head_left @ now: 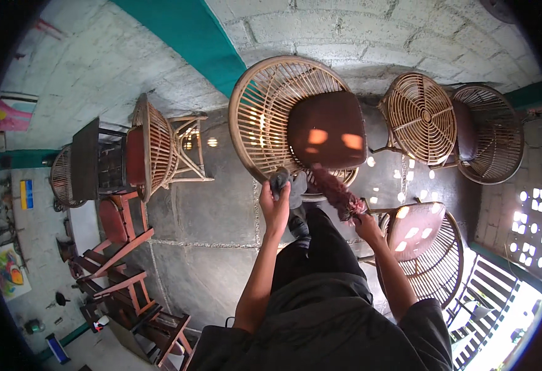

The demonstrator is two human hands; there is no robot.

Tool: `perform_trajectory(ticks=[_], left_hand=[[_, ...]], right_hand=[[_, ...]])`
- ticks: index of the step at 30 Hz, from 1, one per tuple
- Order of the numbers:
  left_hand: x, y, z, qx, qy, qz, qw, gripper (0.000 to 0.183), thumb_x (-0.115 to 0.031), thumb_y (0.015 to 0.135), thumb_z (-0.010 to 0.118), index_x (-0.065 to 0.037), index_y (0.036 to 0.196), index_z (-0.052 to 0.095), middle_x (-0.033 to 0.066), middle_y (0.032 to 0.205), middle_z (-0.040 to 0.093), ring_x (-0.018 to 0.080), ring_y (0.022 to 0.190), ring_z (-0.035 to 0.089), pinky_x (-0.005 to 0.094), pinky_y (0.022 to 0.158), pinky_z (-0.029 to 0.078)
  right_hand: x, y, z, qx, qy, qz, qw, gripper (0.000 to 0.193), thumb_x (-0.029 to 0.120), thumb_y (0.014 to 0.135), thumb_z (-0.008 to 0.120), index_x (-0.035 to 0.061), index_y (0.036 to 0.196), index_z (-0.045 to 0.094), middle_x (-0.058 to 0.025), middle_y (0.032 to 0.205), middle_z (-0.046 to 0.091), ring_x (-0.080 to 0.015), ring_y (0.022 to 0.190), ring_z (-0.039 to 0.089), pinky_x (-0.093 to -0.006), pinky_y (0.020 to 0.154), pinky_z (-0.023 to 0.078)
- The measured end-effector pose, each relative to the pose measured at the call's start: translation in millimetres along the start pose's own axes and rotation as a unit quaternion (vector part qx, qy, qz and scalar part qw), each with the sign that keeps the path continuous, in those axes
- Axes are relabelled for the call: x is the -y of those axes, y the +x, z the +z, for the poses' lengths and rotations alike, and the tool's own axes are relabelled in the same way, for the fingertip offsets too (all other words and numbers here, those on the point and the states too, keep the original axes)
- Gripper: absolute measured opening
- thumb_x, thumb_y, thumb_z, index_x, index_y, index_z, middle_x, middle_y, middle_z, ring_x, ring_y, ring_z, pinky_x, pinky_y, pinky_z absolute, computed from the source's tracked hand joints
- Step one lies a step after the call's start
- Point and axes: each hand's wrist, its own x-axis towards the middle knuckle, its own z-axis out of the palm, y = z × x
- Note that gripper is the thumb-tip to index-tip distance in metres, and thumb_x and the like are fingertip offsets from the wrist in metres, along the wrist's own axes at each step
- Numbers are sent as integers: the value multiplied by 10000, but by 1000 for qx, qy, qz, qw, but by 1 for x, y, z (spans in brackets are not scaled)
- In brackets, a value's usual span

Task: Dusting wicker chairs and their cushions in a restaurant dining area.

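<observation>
Pale brick wall (357, 31) and grey floor (221, 210), with rattan seating between

Rough, light-painted masonry rises at the far side, crossed by a flat teal band (187, 40); smooth floor slabs meet at pale, speckled joints, with small spots of sunlight on the right. Far and central stands a rattan chair (237, 117), its rounded shell made of thin, spaced canes inside a thick curved rim; its brown cushion (326, 130) is smooth, rounded and marked by orange light. To the right are a round rattan top (421, 114), ringed and spoked, and nearer, a second rattan chair (453, 260); to the left, another rattan chair (159, 148) stands beyond angular wooden chairs (138, 297).

Left hand (276, 207) has its grip closed around a bunched dark grey cloth (278, 180), at the central chair's near rim; whether the cloth presses on the cane I cannot tell. Right hand (367, 227) has its grip curled around the near end of a duster (338, 193); the duster is long, shaggy and dusky pink, slanting far and left, its tip close by the cushion's near edge.
</observation>
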Motion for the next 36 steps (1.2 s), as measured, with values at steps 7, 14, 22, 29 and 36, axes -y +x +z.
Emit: perform_trajectory(ticks=[7, 14, 22, 29, 36], left_hand=[[10, -31, -4, -8, 29, 30, 999, 217, -153, 827, 644, 12, 897, 522, 33, 786, 531, 113, 722, 482, 272, 662, 415], [5, -62, 10, -25, 43, 40, 998, 186, -148, 827, 651, -15, 899, 544, -5, 804, 511, 84, 745, 459, 241, 683, 396], [27, -68, 40, -79, 82, 19, 993, 197, -114, 790, 673, 10, 864, 539, 30, 723, 535, 115, 681, 484, 283, 631, 423], [42, -73, 72, -82, 92, -22, 992, 188, -151, 814, 660, -18, 895, 553, -4, 819, 545, 89, 775, 489, 249, 719, 411], [49, -77, 85, -107, 78, -34, 991, 176, -127, 822, 655, -13, 907, 551, 9, 849, 564, 93, 786, 500, 250, 731, 415]], right_hand=[[22, -16, -18, -19, -55, 73, 996, 244, 247, 826, 535, 84, 972, 644, -239, 888, 626, -426, 850, 597, -512, 749, 473], [7, -16, -37, -11, -44, 44, 998, 286, 259, 814, 558, 33, 971, 637, -267, 884, 612, -413, 871, 601, -482, 759, 484], [-55, -6, -62, 13, -101, 82, 991, 298, 241, 816, 547, 49, 1037, 597, -251, 930, 624, -424, 881, 608, -501, 778, 492], [-66, 8, -100, 85, -24, -52, 995, 262, 238, 831, 550, 65, 1016, 620, -255, 854, 622, -412, 846, 608, -497, 741, 481], [-71, 36, -93, 142, -45, -80, 986, 328, 341, 842, 575, 119, 1079, 625, -245, 899, 619, -383, 871, 617, -477, 763, 490]])
